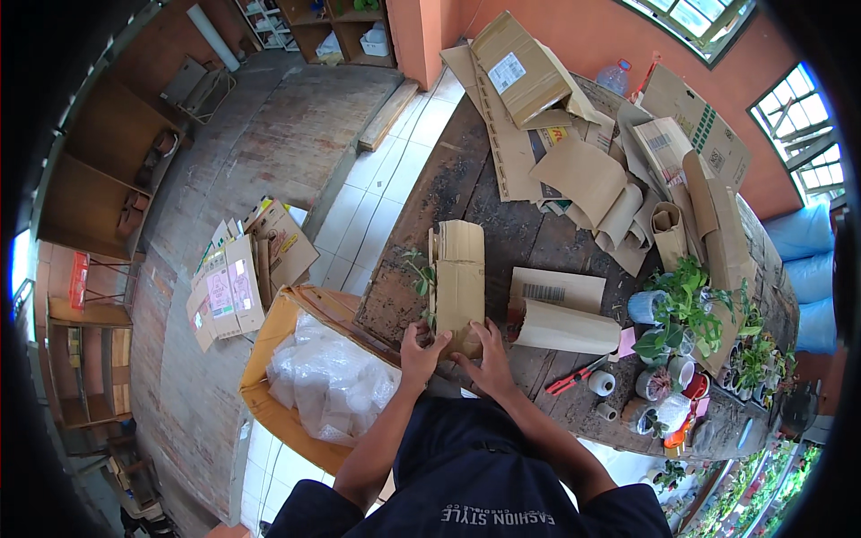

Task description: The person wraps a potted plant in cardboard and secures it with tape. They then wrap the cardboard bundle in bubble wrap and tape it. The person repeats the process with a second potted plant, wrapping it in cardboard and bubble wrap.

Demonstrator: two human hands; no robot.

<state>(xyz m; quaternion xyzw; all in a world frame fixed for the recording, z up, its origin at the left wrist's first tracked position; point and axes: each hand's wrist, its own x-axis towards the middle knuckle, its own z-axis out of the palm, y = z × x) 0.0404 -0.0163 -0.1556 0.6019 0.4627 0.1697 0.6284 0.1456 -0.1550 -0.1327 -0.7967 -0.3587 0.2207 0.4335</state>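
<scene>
A long folded piece of brown cardboard (460,269) lies on the dark wooden table in front of me. At its near end, my left hand (421,352) grips the left corner, thumb on top. My right hand (485,354) pinches the right side of that same end. From under the cardboard's left edge, the leaves of a green plant (420,274) stick out; the rest of it is hidden. Just right of my hands rests a curled sheet of cardboard (569,325).
An open carton (258,399) of bubble wrap (327,377) stands at my left. Scissors with red handles (574,377), tape rolls (602,383) and potted plants (691,314) sit on the right. Cardboard scraps (583,179) pile up at the table's far side.
</scene>
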